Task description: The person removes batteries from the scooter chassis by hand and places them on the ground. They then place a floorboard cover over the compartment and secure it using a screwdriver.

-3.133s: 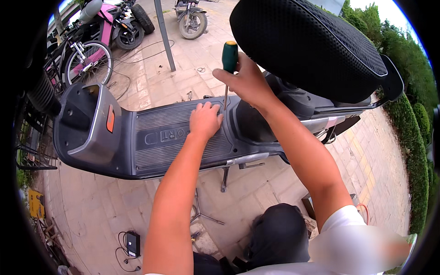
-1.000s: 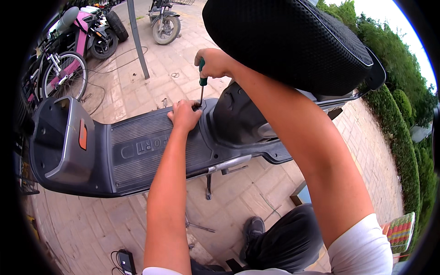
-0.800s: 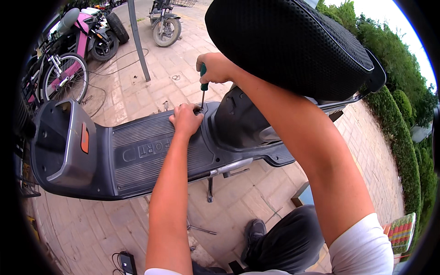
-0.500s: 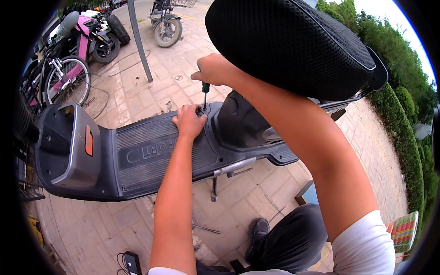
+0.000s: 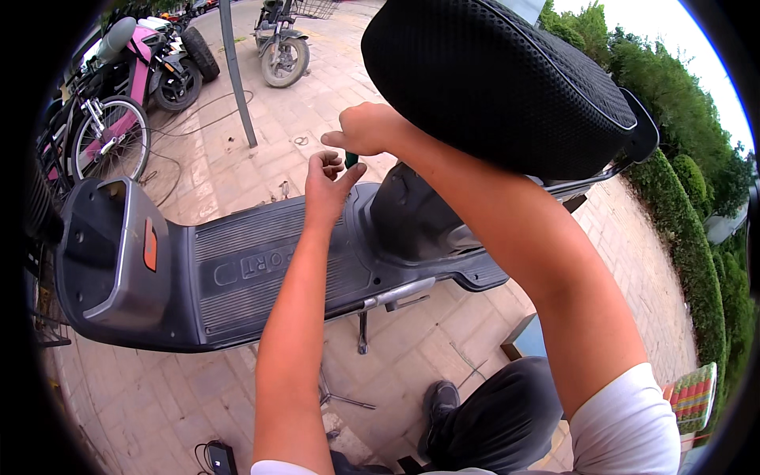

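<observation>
My right hand is closed over the top of a screwdriver, whose green handle stands upright beneath the fist. Around the lower end of that handle curl the thumb and fingers of my left hand, which hides the shaft and tip. Both hands are over the far edge of a scooter's dark ribbed footboard, close to the black housing under the seat. The black mesh-covered seat rises above my right forearm.
The scooter's grey front panel stands at the left. Farther back are a metal pole, a bicycle and a parked electric bike. A tool with thin metal arms and a black box lie on the paving. A hedge runs along the right.
My left hand has lifted off the footboard and come up to the screwdriver. The right hand has dropped slightly, keeping its grip on the handle.
</observation>
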Action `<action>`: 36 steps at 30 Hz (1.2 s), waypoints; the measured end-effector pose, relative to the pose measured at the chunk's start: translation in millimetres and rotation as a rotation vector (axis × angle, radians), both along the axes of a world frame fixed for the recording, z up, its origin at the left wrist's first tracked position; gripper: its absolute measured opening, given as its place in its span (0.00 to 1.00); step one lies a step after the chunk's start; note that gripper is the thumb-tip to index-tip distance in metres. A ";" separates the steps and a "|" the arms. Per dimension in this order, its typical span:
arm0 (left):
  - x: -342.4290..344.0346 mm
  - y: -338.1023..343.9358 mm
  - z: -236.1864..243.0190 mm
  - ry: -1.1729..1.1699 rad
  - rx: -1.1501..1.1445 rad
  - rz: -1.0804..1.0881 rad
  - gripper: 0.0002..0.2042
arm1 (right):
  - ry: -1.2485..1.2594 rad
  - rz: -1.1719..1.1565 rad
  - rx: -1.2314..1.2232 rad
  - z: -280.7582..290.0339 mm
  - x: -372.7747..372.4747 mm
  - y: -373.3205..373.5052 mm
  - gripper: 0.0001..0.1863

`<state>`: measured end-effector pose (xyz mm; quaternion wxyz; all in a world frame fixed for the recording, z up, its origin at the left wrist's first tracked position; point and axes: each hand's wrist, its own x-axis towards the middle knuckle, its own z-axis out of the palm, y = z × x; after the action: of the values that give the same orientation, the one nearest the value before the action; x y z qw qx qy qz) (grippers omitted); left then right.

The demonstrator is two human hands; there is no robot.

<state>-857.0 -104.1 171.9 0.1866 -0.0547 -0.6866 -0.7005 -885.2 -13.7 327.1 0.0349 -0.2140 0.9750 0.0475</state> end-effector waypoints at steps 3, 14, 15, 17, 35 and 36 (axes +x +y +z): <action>-3.4 0.2 1.4 -0.041 0.018 -0.143 0.18 | 0.030 0.165 -0.009 -3.3 -3.0 11.5 0.22; -20.3 2.4 -28.8 -0.063 0.276 -0.301 0.14 | 0.297 0.413 -0.311 -16.1 -3.3 24.4 0.22; -21.3 0.6 -32.4 -0.075 0.319 -0.293 0.15 | 0.234 0.273 -0.241 -13.1 -1.3 19.3 0.22; -18.4 -1.7 -34.4 -0.093 0.281 -0.282 0.18 | 0.110 -0.002 -0.099 1.3 9.3 1.3 0.21; -24.9 12.8 -41.0 -0.092 0.235 -0.188 0.29 | 0.134 0.040 -0.084 -1.4 10.6 6.6 0.21; -24.6 10.5 -41.5 -0.069 0.189 -0.180 0.29 | 0.134 0.029 -0.020 3.0 11.8 2.5 0.21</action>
<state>-881.7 -93.6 130.4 0.1035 -0.0743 -0.6158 -0.7775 -873.4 -11.2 330.1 -0.0332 -0.2250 0.9724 0.0525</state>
